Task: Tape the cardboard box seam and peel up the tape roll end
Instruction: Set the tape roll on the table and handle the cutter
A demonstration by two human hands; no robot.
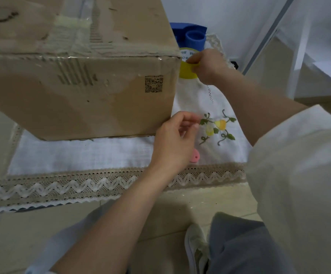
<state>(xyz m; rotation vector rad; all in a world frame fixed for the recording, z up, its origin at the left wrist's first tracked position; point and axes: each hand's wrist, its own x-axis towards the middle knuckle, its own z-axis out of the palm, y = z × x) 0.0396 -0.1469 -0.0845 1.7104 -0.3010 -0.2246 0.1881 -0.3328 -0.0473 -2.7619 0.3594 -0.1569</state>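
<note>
The right hand (208, 66) reaches far forward with the arm nearly straight, wrist bent down, its thumb and fingers pinched on the rim of the yellow tape roll (187, 71); the left hand (173, 144) is raised nearer the body, forearm angled up from the lower left, fingers loosely curled with thumb and fingertips close together, though whether they pinch a clear strip of tape I cannot tell; one cardboard box (77, 76) stands just left of both hands, its near right corner touching or almost touching the left knuckles; there is one tape roll, lying beside the box's far right corner under the right fingers, seemingly with its open core facing up and its printed inner ring partly showing; the box's long top edge runs left to right, glossy tape along it; beyond the right fingers stands one blue holder (192, 37); below the left palm a small pink object (195, 155) peeks out; everything rests on one embroidered white cloth (81, 155) with a lace border.
</note>
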